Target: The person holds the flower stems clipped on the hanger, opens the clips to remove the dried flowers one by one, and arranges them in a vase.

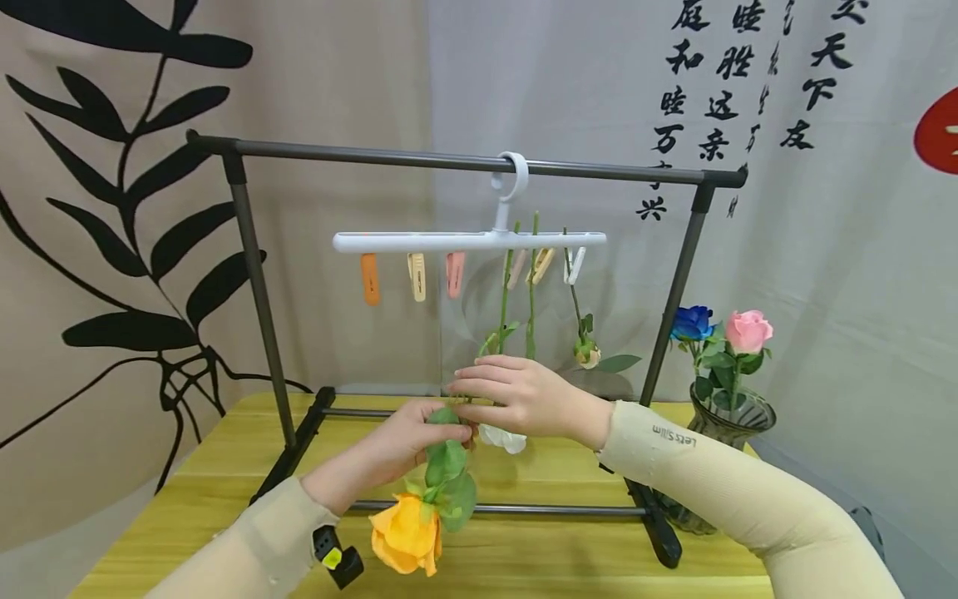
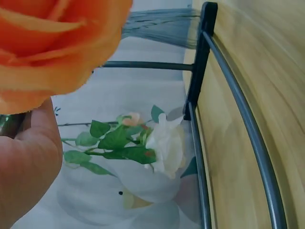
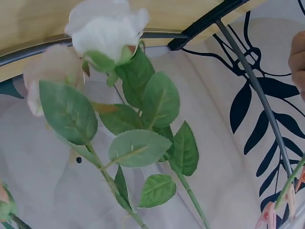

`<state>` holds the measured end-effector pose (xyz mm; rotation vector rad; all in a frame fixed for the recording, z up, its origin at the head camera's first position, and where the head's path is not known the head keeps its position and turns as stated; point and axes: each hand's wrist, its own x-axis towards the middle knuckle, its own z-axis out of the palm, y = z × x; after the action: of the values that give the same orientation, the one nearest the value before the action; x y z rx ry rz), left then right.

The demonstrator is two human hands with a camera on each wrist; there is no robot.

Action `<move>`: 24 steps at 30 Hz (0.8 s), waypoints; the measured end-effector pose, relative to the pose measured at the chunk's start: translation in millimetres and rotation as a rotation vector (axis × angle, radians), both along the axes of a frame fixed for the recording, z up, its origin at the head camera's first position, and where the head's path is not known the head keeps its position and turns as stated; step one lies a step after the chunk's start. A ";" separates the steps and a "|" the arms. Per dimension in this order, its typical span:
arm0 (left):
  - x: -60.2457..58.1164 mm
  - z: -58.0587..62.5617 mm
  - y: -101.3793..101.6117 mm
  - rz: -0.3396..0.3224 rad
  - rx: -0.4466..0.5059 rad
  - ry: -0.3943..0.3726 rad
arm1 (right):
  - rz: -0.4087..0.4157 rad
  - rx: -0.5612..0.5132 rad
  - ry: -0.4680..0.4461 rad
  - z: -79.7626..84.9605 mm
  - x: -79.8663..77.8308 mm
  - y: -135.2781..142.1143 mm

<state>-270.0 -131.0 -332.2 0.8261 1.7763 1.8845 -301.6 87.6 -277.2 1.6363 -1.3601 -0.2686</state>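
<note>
Rose (image 2: 57, 47) partly outside left-wrist view

Open air lies below the orange clothespin (image 1: 370, 279), between the left rack post (image 1: 263, 312) and the left hand (image 1: 397, 449). Behind the right hand (image 1: 527, 398), a hanging white rose (image 1: 506, 439) blocks passage; the front lower crossbar (image 1: 554, 509) runs low across the way.
</note>
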 end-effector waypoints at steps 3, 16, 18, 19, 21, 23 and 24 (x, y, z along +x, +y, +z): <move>-1.4 0.1 0.8 -0.041 -0.004 0.002 | 0.007 -0.007 -0.033 0.5 4.6 5.9; -58.9 45.8 36.2 0.464 0.112 0.110 | 0.007 -0.400 -0.329 28.5 40.5 87.4; -69.3 55.5 46.6 0.536 0.089 0.171 | -0.022 -0.500 -0.352 31.3 43.0 103.3; -73.6 60.1 51.5 0.563 0.072 0.197 | -0.035 -0.558 -0.369 32.1 43.7 111.3; -82.7 67.0 60.0 0.587 0.068 0.230 | -0.064 -0.680 -0.409 33.4 44.5 127.1; -88.9 72.5 66.8 0.594 0.091 0.232 | -0.084 -0.799 -0.461 34.7 45.2 141.4; -91.1 74.5 69.5 0.595 0.109 0.224 | -0.101 -0.856 -0.493 35.1 46.3 148.2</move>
<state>-361.1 -61.6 -257.7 0.6010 2.2598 2.3458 -255.4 235.8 -242.0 0.9247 -1.6048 0.6307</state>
